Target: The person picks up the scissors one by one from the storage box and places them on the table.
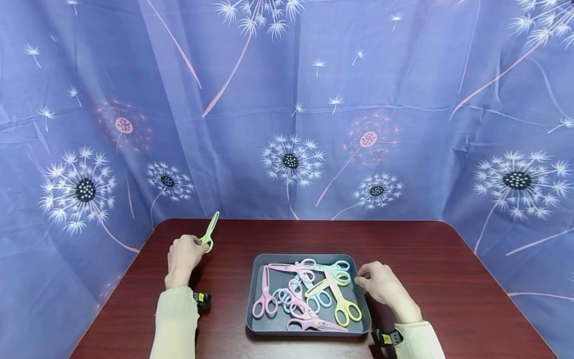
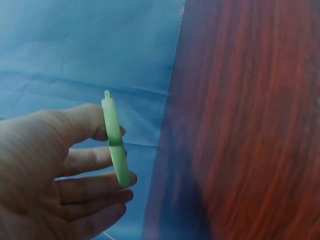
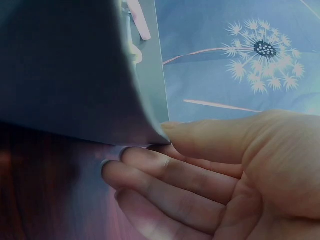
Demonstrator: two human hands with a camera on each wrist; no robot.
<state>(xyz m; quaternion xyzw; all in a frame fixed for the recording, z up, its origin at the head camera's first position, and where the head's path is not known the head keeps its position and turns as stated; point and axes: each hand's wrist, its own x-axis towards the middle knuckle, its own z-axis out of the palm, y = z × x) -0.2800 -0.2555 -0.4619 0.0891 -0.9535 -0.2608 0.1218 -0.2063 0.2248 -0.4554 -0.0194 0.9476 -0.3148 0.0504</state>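
Observation:
At the far left of the table, my left hand (image 1: 184, 255) holds a pair of light green scissors (image 1: 211, 230) by the handle, blades pointing up and away. In the left wrist view the scissors (image 2: 114, 127) appear edge-on between thumb and fingers. My right hand (image 1: 381, 284) is at the right side of a dark grey tray (image 1: 309, 332). The right wrist view has the thumb on the rim of the tray (image 3: 65, 75) and the fingers under its outer side, pinching the edge. Inside the tray lie several pink scissors (image 1: 266, 291), blue scissors (image 1: 325, 299) and yellow scissors (image 1: 342, 301), overlapping one another.
The dark red-brown wooden table (image 1: 448, 279) has rounded far corners. Behind and beside it hangs a blue curtain (image 1: 242, 164) with dandelion prints. A black wrist strap with a camera (image 1: 388, 338) sits on the right wrist, another (image 1: 203, 300) on the left.

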